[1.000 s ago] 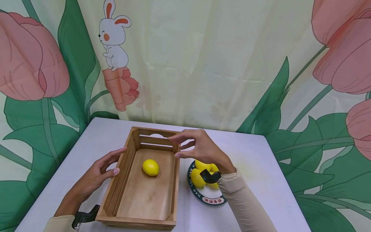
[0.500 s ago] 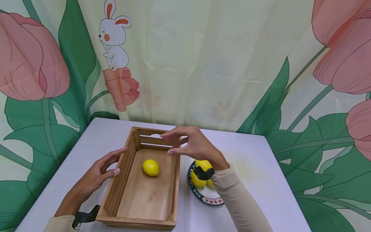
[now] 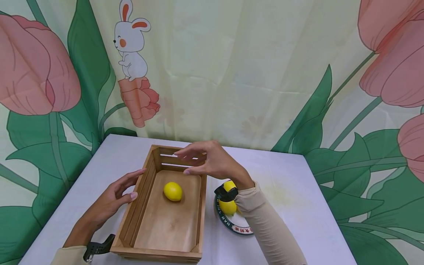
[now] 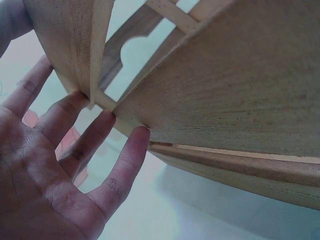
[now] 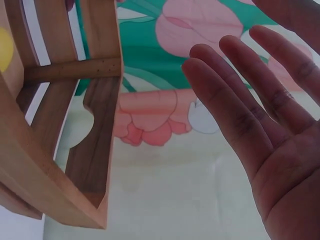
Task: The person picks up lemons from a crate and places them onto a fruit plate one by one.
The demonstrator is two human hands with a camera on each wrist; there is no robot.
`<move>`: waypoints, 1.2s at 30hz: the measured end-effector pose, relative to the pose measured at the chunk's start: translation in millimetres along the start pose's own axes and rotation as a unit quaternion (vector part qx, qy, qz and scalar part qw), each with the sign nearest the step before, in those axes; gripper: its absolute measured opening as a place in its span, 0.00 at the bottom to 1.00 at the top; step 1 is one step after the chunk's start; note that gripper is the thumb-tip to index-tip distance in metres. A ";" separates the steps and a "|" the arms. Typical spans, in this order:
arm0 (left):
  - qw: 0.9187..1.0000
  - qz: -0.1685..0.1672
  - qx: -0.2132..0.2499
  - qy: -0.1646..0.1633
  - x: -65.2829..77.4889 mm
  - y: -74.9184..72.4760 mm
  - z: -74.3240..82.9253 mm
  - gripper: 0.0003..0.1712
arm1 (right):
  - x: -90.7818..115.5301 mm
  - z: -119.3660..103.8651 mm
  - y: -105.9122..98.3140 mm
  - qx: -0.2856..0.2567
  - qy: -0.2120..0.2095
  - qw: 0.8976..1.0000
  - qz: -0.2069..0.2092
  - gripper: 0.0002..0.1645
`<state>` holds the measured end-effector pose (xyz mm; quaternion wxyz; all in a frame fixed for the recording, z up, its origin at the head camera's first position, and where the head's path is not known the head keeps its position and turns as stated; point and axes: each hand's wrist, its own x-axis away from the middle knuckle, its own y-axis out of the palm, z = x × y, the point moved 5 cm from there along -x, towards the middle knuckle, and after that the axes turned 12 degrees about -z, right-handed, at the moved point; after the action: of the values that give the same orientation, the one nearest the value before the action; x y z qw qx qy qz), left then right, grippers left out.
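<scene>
A slatted wooden crate [image 3: 169, 228] stands on the white table, with one yellow lemon [image 3: 173, 191] on its floor. My left hand [image 3: 110, 198] is at the crate's left side; in the left wrist view its extended fingertips [image 4: 139, 132] touch the wooden slats. Above the far right corner of the crate hovers my right hand [image 3: 212, 160], fingers spread apart from the thumb and nothing between them. The right wrist view shows that palm bare, beside the crate's end wall [image 5: 95, 130]. To the crate's right, several lemons [image 3: 227, 207] lie on a plate, partly hidden by my right wrist.
The plate [image 3: 228, 223] has a dark green rim with lettering. A white cloth covers the table [image 3: 281, 221]. Behind it hangs a curtain [image 3: 232, 73] printed with tulips and a rabbit. Black straps circle both wrists, below beige sleeves [image 3: 265, 221].
My right hand has moved left, further over the crate's far end, its forearm now covering more of the plate. The left hand, the crate and the lemon inside have stayed in place.
</scene>
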<state>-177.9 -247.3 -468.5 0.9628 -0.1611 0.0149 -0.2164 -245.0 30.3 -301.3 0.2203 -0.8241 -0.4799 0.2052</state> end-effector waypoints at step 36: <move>1.000 -0.002 0.011 -0.014 -0.8 1.5 -1.8 0.35 | -45.8 24.8 28.4 0.010 -0.004 0.993 -0.113 0.28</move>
<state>-178.2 -246.3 -470.7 0.9643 -0.1531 -0.0009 -0.2162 -259.6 -18.5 -331.7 0.2491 -0.7613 -0.5687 0.1869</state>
